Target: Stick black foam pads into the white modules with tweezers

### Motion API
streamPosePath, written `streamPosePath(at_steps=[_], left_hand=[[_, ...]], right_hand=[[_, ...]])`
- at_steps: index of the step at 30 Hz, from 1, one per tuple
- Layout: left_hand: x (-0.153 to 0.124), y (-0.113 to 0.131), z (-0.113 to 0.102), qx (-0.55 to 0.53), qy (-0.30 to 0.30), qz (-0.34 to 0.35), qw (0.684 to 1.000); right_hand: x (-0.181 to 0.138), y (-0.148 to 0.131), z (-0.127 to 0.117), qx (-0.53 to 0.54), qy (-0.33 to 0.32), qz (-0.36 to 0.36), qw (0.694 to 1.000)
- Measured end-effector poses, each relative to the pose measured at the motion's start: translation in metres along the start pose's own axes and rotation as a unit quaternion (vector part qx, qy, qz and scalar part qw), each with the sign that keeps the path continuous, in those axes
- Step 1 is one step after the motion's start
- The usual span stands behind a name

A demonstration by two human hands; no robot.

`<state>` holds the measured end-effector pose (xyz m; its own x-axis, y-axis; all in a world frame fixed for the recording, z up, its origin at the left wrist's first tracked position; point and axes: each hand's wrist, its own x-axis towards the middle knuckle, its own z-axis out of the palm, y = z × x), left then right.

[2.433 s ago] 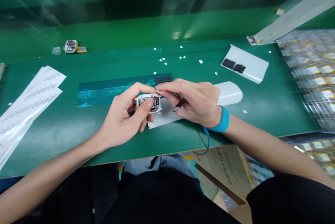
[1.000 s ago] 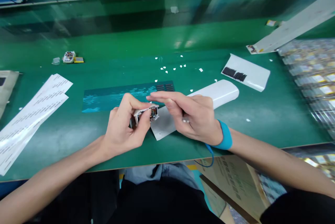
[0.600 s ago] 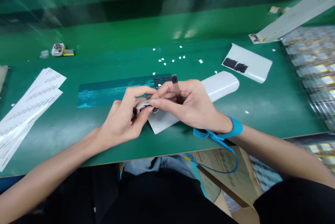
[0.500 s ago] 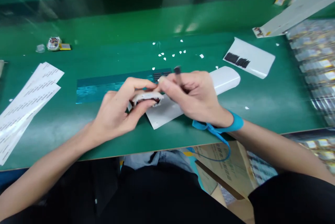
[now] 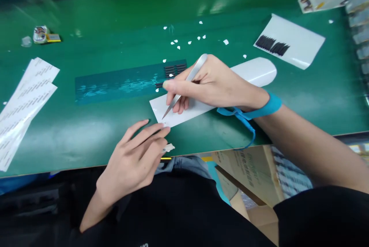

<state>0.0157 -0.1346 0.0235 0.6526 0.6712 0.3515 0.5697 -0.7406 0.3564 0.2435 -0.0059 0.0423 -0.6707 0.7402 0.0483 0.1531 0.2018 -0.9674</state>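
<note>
Metal tweezers slant down through the fingers of my right hand. Their tip comes to the near left corner of a white backing sheet, where a tiny mark shows. The fingertips of my left hand reach that same corner. Tucked between its thumb and fingers is a small white electronic part, mostly hidden, with a yellow strip below it. Just beyond the sheet lie thin black strips on a blue film.
Small white bits are scattered behind the sheet. Printed label sheets lie at left, a small assembly behind them. A white sheet with black pieces is at back right. A blue wrist strap circles my right wrist.
My left hand has drawn down towards the table edge with the white part. My right hand has parted from it, the tweezers now pointing at the sheet's corner. The camera view has shifted.
</note>
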Motion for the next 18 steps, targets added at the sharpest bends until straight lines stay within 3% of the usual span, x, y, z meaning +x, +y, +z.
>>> streamPosePath(at_steps=[7, 18], left_hand=[[-0.017, -0.013, -0.007, -0.026, -0.009, -0.028, 0.999], [-0.021, -0.011, -0.002, -0.043, 0.037, -0.053, 0.997]], right_hand=[[0.005, 0.024, 0.003, 0.025, -0.047, 0.008, 0.999], [0.004, 0.025, 0.007, 0.041, -0.067, -0.004, 0.997]])
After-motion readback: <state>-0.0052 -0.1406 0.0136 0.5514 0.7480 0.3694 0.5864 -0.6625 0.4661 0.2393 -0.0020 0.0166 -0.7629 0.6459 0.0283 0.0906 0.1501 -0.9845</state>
